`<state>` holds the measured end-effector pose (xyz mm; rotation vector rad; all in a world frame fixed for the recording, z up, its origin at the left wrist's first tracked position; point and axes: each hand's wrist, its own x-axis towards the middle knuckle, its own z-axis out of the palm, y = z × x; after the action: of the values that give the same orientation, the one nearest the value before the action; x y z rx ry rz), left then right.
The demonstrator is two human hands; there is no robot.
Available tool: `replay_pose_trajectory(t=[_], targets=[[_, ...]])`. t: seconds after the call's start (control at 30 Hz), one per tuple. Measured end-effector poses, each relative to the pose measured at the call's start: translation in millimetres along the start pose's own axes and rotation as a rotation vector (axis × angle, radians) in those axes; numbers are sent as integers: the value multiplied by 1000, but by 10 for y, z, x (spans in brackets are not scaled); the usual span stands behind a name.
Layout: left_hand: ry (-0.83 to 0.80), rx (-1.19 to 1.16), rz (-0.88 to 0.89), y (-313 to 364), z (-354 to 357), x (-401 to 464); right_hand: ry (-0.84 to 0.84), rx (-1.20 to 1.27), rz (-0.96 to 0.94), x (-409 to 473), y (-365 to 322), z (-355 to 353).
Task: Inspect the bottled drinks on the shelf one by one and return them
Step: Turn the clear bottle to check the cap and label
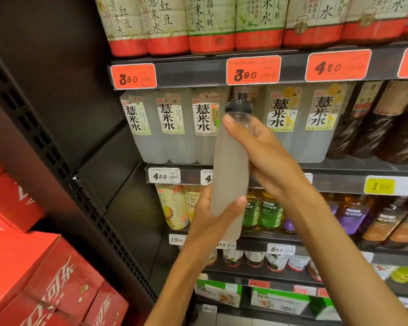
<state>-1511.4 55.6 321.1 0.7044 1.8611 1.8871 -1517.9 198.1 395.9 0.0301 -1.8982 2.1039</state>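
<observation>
A tall bottle of cloudy whitish drink (230, 165) with a dark cap stands upright in front of the shelves, its label turned away from me. My right hand (262, 151) grips its neck and upper body from the right. My left hand (212, 215) grips its lower part from the left, thumb across the front. Behind it, a row of the same cloudy bottles (170, 128) with white labels fills the middle shelf (339, 170), with a gap right behind the held bottle.
The top shelf carries red-banded bottles (210, 24) above orange price tags (253, 69). Dark tea bottles (372, 128) stand at the right. Lower shelves hold green, yellow and brown bottles. Red cola cartons (40, 278) are stacked at the lower left beside the black shelf side panel (64, 118).
</observation>
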Motion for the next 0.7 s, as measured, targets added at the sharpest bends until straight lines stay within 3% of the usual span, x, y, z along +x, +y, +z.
replay_pose_trajectory(t=[0.07,0.2,0.3,0.37,0.5,0.6,0.7], targets=[[-28,-144,-44,1,-25,-24,-85,44,10,-7,-83,-52],[-366,-630,-89,94,-105,-60,-152,266,37,-38,-79,-129],[-487,-698,-144,107,-101,-47,-185,335,39,-46,-39,-57],[-457,-676,-147,70,-161,-36,-146,307,-16,-57,-58,-22],[-219,-420,-56,111,-178,-28,-17,180,-98,-104,-105,34],[-99,-401,-70,114,-74,-20,21,167,-90,-103,-132,54],[-197,-565,-62,165,-64,-42,-75,298,-80,-102,-146,-12]])
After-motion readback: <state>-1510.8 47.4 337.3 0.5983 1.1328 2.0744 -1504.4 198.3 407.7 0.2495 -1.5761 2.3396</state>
